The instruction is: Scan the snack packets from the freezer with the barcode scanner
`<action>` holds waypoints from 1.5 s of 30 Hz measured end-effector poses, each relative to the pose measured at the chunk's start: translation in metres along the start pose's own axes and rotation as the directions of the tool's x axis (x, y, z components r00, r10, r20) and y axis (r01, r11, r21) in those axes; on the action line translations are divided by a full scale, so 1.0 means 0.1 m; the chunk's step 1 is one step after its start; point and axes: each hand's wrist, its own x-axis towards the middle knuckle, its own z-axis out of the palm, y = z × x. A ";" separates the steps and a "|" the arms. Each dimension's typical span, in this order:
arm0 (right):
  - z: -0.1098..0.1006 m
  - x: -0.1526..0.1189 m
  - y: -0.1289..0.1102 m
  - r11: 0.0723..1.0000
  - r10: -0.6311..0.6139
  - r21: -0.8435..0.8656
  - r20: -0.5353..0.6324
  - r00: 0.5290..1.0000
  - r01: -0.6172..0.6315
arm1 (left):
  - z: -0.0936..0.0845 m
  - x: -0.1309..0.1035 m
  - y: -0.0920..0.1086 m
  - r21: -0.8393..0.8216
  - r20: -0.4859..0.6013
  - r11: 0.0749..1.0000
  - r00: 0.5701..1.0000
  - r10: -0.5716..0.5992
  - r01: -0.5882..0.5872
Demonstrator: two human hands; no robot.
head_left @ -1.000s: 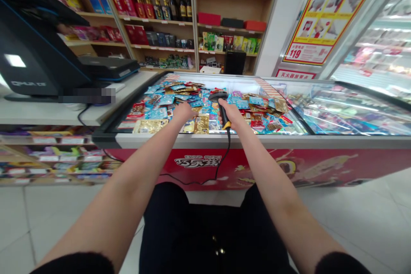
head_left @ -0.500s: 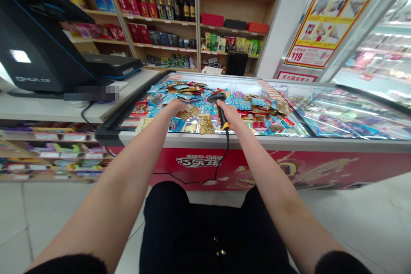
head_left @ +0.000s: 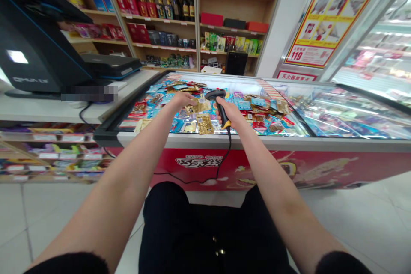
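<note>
My right hand is closed round the handle of a black and yellow barcode scanner, whose head points left and away from me. Its cord hangs down the freezer's front. To the left, my left hand grips a gold snack packet by its left end, just in front of the scanner head. Another gold packet lies below it near the freezer's front edge. Many blue, gold and red packets are spread over the glass top around both hands.
The packets lie on a chest freezer with a red front. A counter with a dark checkout terminal stands at the left. Behind are shelves of boxes and bottles. A red and yellow sign hangs at right.
My left hand has risen slightly and moved right, bringing the gold packet up to the scanner head. The scanner has shifted a little and stays in my right hand.
</note>
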 end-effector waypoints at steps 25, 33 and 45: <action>-0.21 -0.09 -0.05 0.998 0.004 -0.068 0.006 1.000 -0.004 | 0.31 0.01 0.13 -0.027 -0.086 0.999 0.996 -0.020 0.018; -0.32 -0.08 -0.04 0.999 0.012 -0.036 -0.013 1.000 -0.012 | 0.44 0.04 0.14 -0.117 -0.043 0.992 0.998 -0.047 0.042; -1.00 -0.06 -0.11 0.997 -0.029 0.069 -0.167 0.986 0.041 | 1.26 0.16 0.65 -0.432 0.115 0.888 0.986 -0.119 0.157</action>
